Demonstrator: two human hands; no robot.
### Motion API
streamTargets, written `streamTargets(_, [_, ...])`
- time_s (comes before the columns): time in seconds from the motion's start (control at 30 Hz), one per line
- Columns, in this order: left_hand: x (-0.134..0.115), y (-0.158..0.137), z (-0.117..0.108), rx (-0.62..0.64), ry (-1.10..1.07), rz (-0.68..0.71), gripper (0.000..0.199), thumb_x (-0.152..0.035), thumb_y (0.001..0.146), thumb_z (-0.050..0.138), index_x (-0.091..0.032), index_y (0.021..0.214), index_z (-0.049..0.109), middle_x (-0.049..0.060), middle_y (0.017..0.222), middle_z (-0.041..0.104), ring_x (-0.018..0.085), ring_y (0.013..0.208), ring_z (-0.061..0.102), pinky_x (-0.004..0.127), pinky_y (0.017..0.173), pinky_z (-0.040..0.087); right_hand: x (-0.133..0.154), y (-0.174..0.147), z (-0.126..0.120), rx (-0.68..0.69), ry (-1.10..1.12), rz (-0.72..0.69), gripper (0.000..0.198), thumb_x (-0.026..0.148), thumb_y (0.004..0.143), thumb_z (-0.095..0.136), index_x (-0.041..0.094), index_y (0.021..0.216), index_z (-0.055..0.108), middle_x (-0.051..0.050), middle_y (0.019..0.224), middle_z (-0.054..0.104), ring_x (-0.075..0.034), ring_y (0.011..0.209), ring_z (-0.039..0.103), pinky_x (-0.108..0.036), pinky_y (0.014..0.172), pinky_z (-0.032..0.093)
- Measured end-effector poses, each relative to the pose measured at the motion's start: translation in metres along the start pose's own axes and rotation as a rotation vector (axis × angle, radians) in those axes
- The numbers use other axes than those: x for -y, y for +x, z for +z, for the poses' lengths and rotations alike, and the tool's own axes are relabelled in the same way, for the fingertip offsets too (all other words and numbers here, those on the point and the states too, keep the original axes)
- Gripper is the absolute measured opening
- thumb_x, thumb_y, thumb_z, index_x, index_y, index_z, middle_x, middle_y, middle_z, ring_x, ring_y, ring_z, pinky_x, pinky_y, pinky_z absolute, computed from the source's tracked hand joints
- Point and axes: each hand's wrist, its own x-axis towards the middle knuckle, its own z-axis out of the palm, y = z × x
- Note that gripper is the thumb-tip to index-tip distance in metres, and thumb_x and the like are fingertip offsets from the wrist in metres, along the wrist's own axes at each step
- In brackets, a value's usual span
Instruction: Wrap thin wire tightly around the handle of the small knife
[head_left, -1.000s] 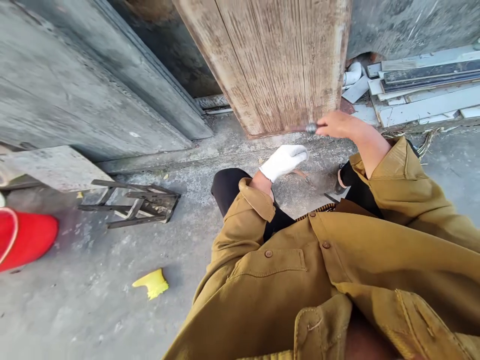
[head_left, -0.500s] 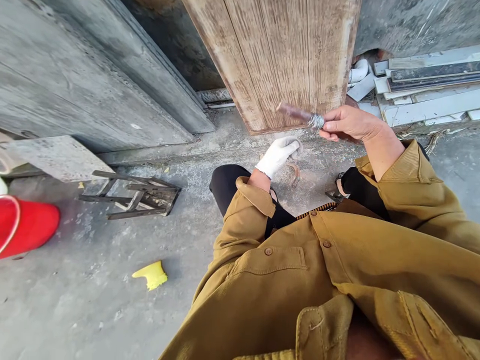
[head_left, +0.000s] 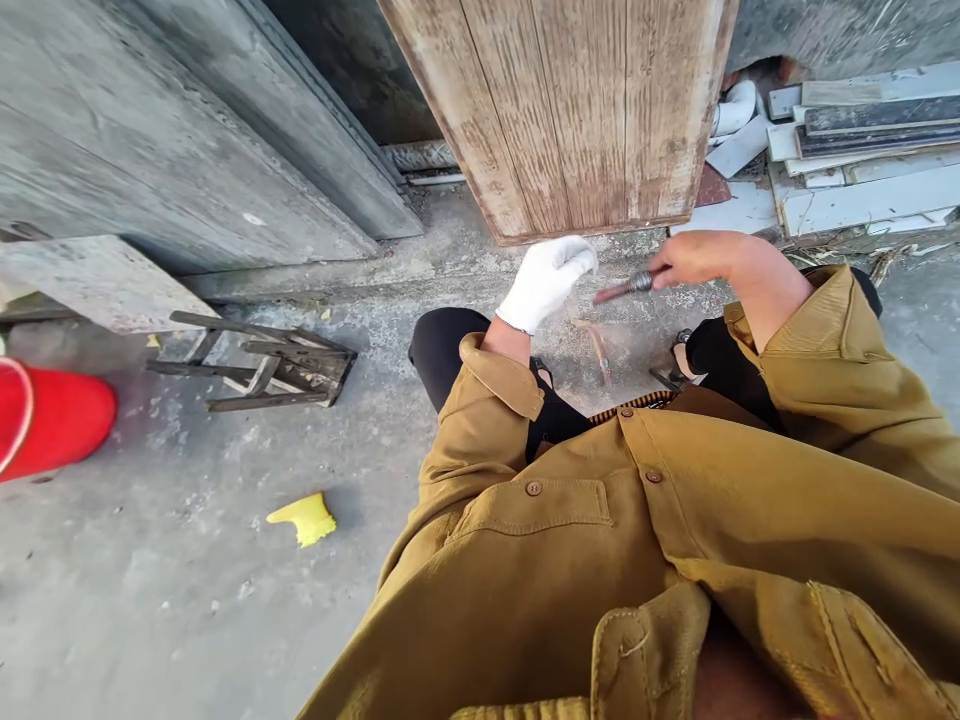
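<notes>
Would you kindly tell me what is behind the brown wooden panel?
Past the right edge of the wooden panel, a grey wall and a curved white pipe show; past its left edge, a dark surface. What lies directly behind it is covered, so unseen.

The top edge truncates the wooden panel (head_left: 577, 110); the left edge, the red bucket (head_left: 67, 410). The right hand (head_left: 697, 258) covers one end of the wire-bound stick (head_left: 618, 290). Grip of the gloved left hand (head_left: 546, 283): indiscernible.
</notes>
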Motion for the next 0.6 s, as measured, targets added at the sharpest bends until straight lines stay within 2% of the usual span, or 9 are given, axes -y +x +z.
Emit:
streamTargets(0.1, [0.007,0.004,0.004,0.057,-0.099,-0.018,0.019,-0.028,0.095,0.064,-0.016,0.081,0.069,0.004,0.080,0.071,0.016,0.081,0.066,0.028,0.080,0.053,0.006,-0.020,0.000,0.278,0.178,-0.219,0.022,0.043,0.089,0.080,0.021,0.088,0.080,0.002,0.067,0.064,-0.015,0.066,0.055,-0.030,0.068,0.039])
streamTargets(0.17, [0.009,0.007,0.011,0.090,-0.169,-0.044,0.019,-0.026,0.096,0.064,-0.015,0.081,0.068,0.003,0.078,0.069,0.014,0.073,0.062,0.027,0.074,0.052,0.007,-0.037,-0.005,0.216,0.413,-0.335,0.037,0.057,0.085,0.082,0.021,0.084,0.077,0.001,0.069,0.064,-0.015,0.066,0.054,-0.030,0.067,0.041])
streamTargets(0.2, [0.009,0.008,0.015,0.100,-0.208,-0.064,0.020,-0.025,0.098,0.063,-0.015,0.081,0.068,0.003,0.077,0.068,0.012,0.069,0.060,0.026,0.070,0.051,0.006,-0.043,-0.007,0.084,0.587,-0.381,0.043,0.062,0.085,0.082,0.021,0.081,0.074,-0.001,0.071,0.065,-0.015,0.066,0.053,-0.031,0.067,0.041])
streamTargets(0.3, [0.004,0.008,0.025,0.181,-0.321,-0.111,0.023,-0.026,0.103,0.061,-0.014,0.084,0.068,0.003,0.074,0.066,0.008,0.058,0.050,0.022,0.059,0.046,-0.007,-0.051,-0.016,-0.596,1.189,-0.416,0.041,0.061,0.089,0.083,0.024,0.083,0.067,-0.001,0.076,0.060,-0.014,0.063,0.043,-0.031,0.063,0.037])
streamTargets(0.37, [-0.002,0.005,0.027,0.293,-0.378,-0.100,0.025,-0.028,0.103,0.064,-0.013,0.085,0.070,0.004,0.074,0.066,0.006,0.055,0.047,0.020,0.055,0.044,-0.019,-0.047,-0.021,-0.772,1.363,-0.312,0.028,0.049,0.096,0.079,0.024,0.089,0.068,-0.001,0.081,0.058,-0.013,0.063,0.038,-0.031,0.063,0.036])
streamTargets(0.4, [-0.005,0.003,0.026,0.344,-0.399,-0.084,0.025,-0.030,0.103,0.067,-0.013,0.085,0.071,0.004,0.074,0.067,0.006,0.054,0.046,0.020,0.054,0.043,-0.025,-0.044,-0.023,-0.825,1.350,-0.209,0.022,0.040,0.102,0.071,0.023,0.089,0.067,-0.001,0.081,0.057,-0.013,0.063,0.040,-0.031,0.064,0.036])
streamTargets(0.47, [-0.010,-0.002,0.022,0.387,-0.443,-0.044,0.028,-0.036,0.102,0.072,-0.013,0.086,0.072,0.005,0.077,0.069,0.006,0.055,0.047,0.020,0.054,0.044,-0.033,-0.037,-0.026,-0.832,1.106,0.071,0.025,0.023,0.105,0.061,0.020,0.081,0.063,-0.002,0.075,0.055,-0.012,0.062,0.043,-0.032,0.063,0.034])
streamTargets(0.53, [-0.012,-0.006,0.013,0.366,-0.494,-0.004,0.033,-0.044,0.101,0.074,-0.013,0.087,0.073,0.006,0.081,0.071,0.006,0.056,0.049,0.021,0.055,0.045,-0.033,-0.032,-0.028,-0.734,0.766,0.256,0.027,0.020,0.105,0.058,0.019,0.078,0.060,-0.002,0.073,0.056,-0.012,0.064,0.047,-0.032,0.066,0.035])
streamTargets(0.6, [-0.012,-0.010,0.004,0.331,-0.516,0.007,0.037,-0.049,0.100,0.075,-0.014,0.087,0.073,0.007,0.083,0.071,0.007,0.057,0.052,0.022,0.056,0.047,-0.027,-0.029,-0.026,-0.603,0.453,0.314,0.023,0.026,0.104,0.061,0.017,0.083,0.063,-0.005,0.078,0.063,-0.013,0.069,0.050,-0.032,0.069,0.036])
